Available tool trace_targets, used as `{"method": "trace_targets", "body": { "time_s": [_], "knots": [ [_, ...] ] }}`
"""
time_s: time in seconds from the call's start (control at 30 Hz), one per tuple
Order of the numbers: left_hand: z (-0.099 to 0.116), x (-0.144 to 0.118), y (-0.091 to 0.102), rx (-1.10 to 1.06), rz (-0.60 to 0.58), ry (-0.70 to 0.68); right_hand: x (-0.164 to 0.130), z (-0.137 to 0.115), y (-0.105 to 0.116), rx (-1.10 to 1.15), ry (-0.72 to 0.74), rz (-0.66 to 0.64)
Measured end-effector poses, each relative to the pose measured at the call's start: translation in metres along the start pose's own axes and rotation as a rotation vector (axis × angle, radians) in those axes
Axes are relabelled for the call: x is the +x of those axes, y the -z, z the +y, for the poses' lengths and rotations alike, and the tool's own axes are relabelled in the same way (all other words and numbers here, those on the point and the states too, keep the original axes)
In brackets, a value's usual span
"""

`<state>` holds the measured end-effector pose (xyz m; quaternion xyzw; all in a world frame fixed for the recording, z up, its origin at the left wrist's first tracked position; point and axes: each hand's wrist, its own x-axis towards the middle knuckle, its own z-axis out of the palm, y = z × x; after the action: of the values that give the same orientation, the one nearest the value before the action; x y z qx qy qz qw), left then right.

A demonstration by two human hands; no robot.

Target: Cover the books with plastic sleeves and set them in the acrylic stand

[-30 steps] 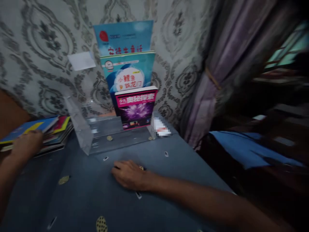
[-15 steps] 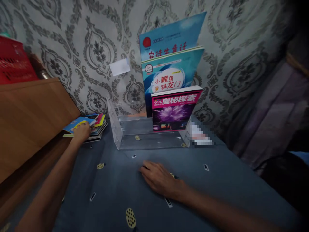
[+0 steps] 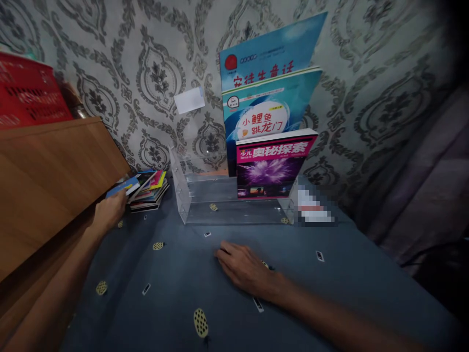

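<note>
My left hand is closed on the near edge of a blue book with a yellow patch. This book slants beside a pile of thin books, its far end close to or against the pile. On the tablecloth, my right hand rests with its fingers loosely curled and nothing seen in them. Beyond it stands a clear acrylic book rack. On the rack's right side a magenta book, a teal book and a taller blue book stand in stepped rows, covers facing me.
A wooden cabinet borders the left side, with a red basket on top. Patterned wallpaper with a white card rises behind the rack. A blurred-out paper lies right of the rack. The dark blue tablecloth has printed figures.
My left hand has drawn the blue book off the pile, toward me and to the left. My right hand has stayed in nearly the same place. The view has shifted slightly.
</note>
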<state>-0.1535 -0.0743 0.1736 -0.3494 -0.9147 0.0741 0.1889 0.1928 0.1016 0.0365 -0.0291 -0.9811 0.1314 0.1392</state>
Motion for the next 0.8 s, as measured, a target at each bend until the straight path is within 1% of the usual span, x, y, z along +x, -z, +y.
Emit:
{"method": "trace_targets", "body": {
  "time_s": [0.1,0.17,0.2,0.23,0.27,0.3,0.33,0.37,0.43,0.53,0.6,0.7,0.8],
  "knots": [
    [-0.002,-0.048,-0.013,-0.021,0.050,-0.075,0.001,0.003,-0.005,-0.014,0.007,0.020],
    [-0.002,-0.087,-0.026,-0.112,0.213,-0.236,0.002,0.003,-0.007,-0.036,0.011,0.024],
    [-0.002,-0.106,-0.032,-0.162,0.254,-0.315,0.002,0.003,-0.008,-0.049,0.013,0.024],
    [-0.001,-0.124,-0.037,-0.225,0.261,-0.390,0.002,0.003,-0.007,-0.060,0.015,0.023],
    [-0.001,-0.138,-0.042,-0.290,0.244,-0.439,0.002,0.003,-0.007,-0.069,0.016,0.020],
    [-0.001,-0.149,-0.045,-0.349,0.208,-0.459,0.003,0.002,-0.006,-0.076,0.017,0.016],
    [0.000,-0.156,-0.049,-0.397,0.163,-0.451,0.003,0.002,-0.005,-0.081,0.019,0.009],
    [0.000,-0.158,-0.054,-0.426,0.116,-0.418,0.003,0.001,-0.005,-0.085,0.019,0.003],
    [0.001,-0.152,-0.067,-0.434,0.026,-0.304,0.003,0.001,-0.003,-0.089,0.021,-0.006],
    [0.004,-0.128,-0.093,-0.429,-0.098,-0.108,0.002,0.000,-0.002,-0.080,0.029,0.008],
    [0.006,-0.113,-0.109,-0.451,-0.136,-0.030,0.001,0.001,-0.002,-0.071,0.033,0.021],
    [0.007,-0.104,-0.122,-0.481,-0.135,-0.026,0.000,0.001,-0.004,-0.055,0.044,0.042],
    [0.007,-0.108,-0.125,-0.505,-0.137,-0.044,0.000,0.002,-0.005,-0.038,0.045,0.053]
  ]
}}
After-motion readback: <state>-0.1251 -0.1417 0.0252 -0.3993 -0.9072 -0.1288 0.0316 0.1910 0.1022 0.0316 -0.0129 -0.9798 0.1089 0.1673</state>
